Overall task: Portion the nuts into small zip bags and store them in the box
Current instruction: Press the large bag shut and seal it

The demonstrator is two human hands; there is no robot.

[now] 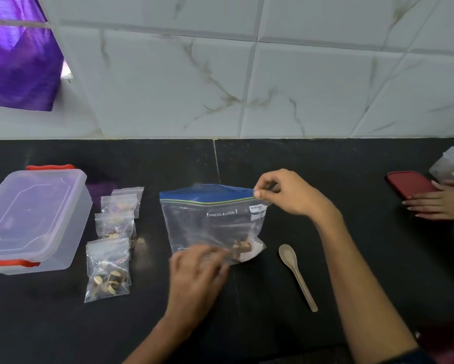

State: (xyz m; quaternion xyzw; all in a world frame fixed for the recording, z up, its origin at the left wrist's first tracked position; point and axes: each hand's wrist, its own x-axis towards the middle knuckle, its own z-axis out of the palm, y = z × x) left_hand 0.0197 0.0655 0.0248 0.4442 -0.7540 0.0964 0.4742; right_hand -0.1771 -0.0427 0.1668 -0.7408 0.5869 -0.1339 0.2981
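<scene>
Head view: bare black counter (pixel 247 324) lies near the person. The right hand (pixel 289 193) pinches the large zip bag (pixel 210 224) at its blue top corner; the blurred left hand (pixel 197 269) presses its bottom edge, fingers fairly straight. Few nuts (pixel 240 248) remain inside. 4 small bags (pixel 110 258) sit beside the closed box (pixel 34 219).

The right hand (pixel 286 193) sits toward one o'clock of the view's centre, palm down, wrist cocked, thumb and forefinger pressed together in a pinch while the other fingers curl loosely beneath. Its bare forearm runs back to five o'clock, where a dark sleeve edge shows. The left hand (pixel 197 271) lies low at about six o'clock, blurred, knuckles up, fingers spread forward and fairly flat; whether they grip cannot be told. Its forearm slants to seven o'clock.
</scene>
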